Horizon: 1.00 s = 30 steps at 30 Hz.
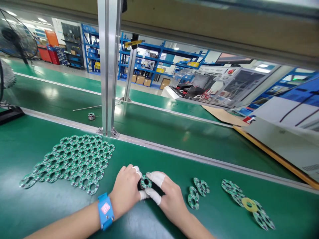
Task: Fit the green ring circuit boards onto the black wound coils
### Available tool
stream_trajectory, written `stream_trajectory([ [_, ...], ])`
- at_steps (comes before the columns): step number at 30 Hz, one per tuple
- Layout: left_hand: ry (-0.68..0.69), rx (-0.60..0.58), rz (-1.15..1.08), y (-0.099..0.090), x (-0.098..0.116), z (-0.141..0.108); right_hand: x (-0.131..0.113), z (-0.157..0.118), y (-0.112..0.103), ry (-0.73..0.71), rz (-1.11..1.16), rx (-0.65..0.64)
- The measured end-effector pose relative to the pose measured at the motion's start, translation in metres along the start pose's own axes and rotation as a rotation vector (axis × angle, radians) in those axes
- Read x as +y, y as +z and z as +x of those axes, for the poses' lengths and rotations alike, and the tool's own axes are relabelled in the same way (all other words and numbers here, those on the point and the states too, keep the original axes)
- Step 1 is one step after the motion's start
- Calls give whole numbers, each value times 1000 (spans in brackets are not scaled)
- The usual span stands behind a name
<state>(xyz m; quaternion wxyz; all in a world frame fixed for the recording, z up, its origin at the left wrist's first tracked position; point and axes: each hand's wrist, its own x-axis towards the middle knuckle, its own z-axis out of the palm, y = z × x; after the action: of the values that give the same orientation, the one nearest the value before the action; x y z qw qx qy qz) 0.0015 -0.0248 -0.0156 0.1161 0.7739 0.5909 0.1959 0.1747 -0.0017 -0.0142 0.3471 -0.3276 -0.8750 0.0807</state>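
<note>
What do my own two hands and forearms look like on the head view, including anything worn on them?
The left hand has white fingertip covers, and a blue wristband with a pink square patch and small metal studs. The right hand has white covers on thumb and index finger, with no band visible. No sleeves or cables show.

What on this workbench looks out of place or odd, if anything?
A lone yellow ring lies among the green ring-shaped circuit boards at right, the only one that colour. A small wound coil sits by itself beyond the metal rail. No spill shows.
</note>
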Motion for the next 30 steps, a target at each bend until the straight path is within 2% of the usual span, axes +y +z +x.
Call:
stream_trajectory([
  [4, 8, 1, -1, 1, -1, 0, -1, 4, -2, 42, 53, -31],
  [15, -12, -29, 14, -3, 1, 1, -2, 0, 3, 51, 8, 3],
  [26, -2, -16, -15, -7, 2, 2, 1, 14, -17, 79, 13, -222],
  [30, -7, -24, -10, -5, 2, 2, -5, 18, -16, 81, -32, -238],
])
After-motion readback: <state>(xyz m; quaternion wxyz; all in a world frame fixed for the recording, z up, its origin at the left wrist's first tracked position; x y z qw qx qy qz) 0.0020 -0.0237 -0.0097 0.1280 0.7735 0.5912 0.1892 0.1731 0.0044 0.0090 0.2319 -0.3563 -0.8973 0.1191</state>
